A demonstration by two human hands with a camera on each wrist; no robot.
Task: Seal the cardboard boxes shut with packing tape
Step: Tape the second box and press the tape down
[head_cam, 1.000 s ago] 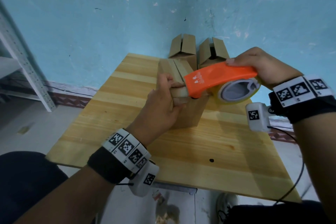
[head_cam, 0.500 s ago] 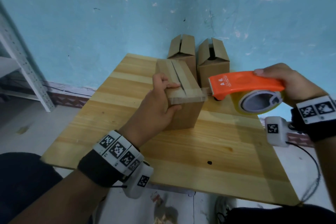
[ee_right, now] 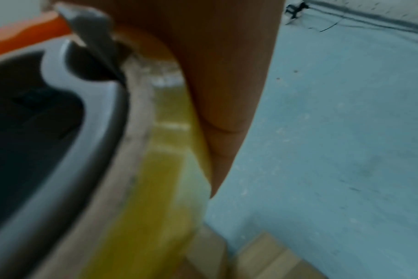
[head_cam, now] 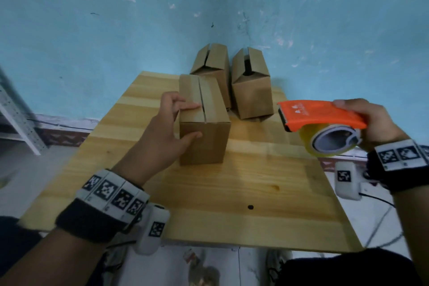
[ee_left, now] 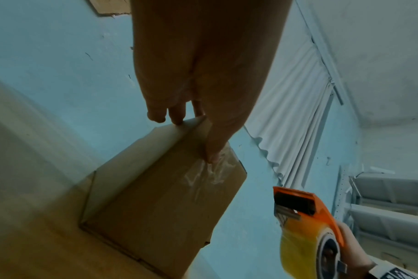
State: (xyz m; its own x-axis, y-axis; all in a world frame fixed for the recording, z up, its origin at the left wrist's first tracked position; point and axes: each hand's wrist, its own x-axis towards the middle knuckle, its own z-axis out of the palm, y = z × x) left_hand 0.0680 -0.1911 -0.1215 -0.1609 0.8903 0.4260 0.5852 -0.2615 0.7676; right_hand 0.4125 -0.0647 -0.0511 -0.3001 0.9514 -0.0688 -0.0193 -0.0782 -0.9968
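A closed cardboard box [head_cam: 205, 127] stands upright on the wooden table [head_cam: 243, 183], with clear tape along its top seam. My left hand [head_cam: 183, 121] grips its near left corner, fingers on top and thumb on the front face. In the left wrist view the thumb [ee_left: 212, 154] presses wrinkled clear tape [ee_left: 208, 175] onto the box [ee_left: 160, 203]. My right hand [head_cam: 373, 123] holds the orange tape dispenser [head_cam: 320, 115] with its yellowish roll [head_cam: 334, 144] in the air, right of the box and apart from it. The right wrist view shows the roll [ee_right: 160, 169] close up under my fingers [ee_right: 227, 85].
Two more cardboard boxes [head_cam: 212, 62] [head_cam: 251, 86] stand at the table's far edge against the blue wall, their top flaps slightly apart. A grey metal rack [head_cam: 16, 118] is at the left. The table's near half holds nothing.
My right hand drew the dispenser off the box top and away to the right. The box now stands upright on the table, my left hand still on it.
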